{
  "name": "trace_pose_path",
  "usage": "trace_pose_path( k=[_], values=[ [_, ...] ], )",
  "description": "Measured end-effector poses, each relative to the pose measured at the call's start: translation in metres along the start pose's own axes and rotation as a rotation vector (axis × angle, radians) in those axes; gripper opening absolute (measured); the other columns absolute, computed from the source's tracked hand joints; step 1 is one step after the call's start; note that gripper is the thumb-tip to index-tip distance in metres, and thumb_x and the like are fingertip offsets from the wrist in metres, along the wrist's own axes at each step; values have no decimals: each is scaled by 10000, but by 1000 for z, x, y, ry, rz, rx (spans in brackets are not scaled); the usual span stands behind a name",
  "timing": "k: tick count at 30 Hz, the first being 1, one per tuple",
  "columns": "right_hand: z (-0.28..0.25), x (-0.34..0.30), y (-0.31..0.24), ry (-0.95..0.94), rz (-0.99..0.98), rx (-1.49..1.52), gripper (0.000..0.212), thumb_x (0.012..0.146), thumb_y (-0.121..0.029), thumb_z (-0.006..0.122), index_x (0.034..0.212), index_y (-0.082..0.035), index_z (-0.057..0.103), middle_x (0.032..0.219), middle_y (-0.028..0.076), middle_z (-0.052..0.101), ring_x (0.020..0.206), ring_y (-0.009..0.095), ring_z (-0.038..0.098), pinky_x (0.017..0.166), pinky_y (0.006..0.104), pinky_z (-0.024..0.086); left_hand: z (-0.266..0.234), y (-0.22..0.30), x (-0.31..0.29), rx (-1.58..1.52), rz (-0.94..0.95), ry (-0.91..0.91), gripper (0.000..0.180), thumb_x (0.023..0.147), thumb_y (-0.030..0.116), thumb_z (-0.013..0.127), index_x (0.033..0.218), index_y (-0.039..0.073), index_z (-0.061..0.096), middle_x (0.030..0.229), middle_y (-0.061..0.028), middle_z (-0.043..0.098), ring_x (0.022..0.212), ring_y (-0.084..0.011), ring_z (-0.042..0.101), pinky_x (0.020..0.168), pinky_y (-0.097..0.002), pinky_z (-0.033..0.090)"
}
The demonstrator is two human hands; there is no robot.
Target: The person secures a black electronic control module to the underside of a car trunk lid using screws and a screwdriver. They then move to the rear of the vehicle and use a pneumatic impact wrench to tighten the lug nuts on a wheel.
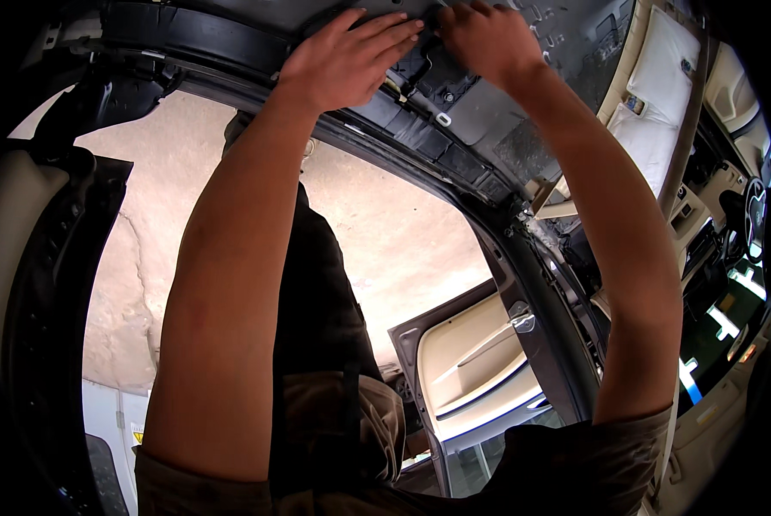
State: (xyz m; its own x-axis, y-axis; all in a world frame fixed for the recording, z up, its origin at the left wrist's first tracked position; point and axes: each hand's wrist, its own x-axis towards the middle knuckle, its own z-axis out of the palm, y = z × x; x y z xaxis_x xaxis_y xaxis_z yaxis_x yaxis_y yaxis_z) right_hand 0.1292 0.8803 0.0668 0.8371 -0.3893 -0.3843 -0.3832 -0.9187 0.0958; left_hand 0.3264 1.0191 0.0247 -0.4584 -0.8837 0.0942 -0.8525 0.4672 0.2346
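Observation:
Both my arms reach forward to the dark grey car floor (480, 112) at the top of the view. My left hand (347, 60) lies over black trim by the door sill, its fingers stretched out and pointing right. Close beside it, my right hand (496, 45) has its fingers curled down against the dark surface. Whatever those fingers hold, if anything, is hidden. Just below the hands sit a black fitting (444, 90) and a small pale oval ring (443, 120). The black door sill (403, 142) runs diagonally beneath my left hand.
An open car door (471, 370) with beige lining stands at the lower middle. Pale concrete (403, 232) lies outside the sill. A white-covered seat (661, 95) and a steering wheel (754, 219) are at the right. Another dark-edged door (50, 258) borders the left.

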Motion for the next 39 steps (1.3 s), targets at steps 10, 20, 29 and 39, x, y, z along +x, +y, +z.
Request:
trace_pose_path(
  k=[10,20,29,39],
  values=[
    [-20,24,-20,-554,1300,1458,454,1034,-456,453,876,-82,655,634,35,550,532,156,536,495,304,450,4,-1,0,3,-17,-32,585,864,245,678,1436,210,559,1612,92,376,1458,-55,363,1140,-349,332],
    [-13,-2,-3,-42,43,-9,316,954,-305,582,1049,-25,692,938,144,755,865,309,745,736,429,593,-1,0,0,-7,-6,1,586,860,244,679,1433,206,563,1600,85,400,1452,-68,378,1140,-353,332],
    [-29,23,-16,-586,628,493,401,990,-381,556,1053,-11,698,1104,150,734,1027,319,718,784,413,597,3,1,-2,4,-21,-40,585,889,252,668,1458,210,538,1616,97,367,1464,-58,350,1149,-349,326],
    [-31,4,-7,-233,159,89,314,1006,-369,525,1012,-73,631,949,165,732,931,331,726,744,446,602,3,2,-1,-16,-36,-74,599,895,260,667,1474,214,519,1621,93,359,1475,-64,332,1177,-352,297]
  ],
)
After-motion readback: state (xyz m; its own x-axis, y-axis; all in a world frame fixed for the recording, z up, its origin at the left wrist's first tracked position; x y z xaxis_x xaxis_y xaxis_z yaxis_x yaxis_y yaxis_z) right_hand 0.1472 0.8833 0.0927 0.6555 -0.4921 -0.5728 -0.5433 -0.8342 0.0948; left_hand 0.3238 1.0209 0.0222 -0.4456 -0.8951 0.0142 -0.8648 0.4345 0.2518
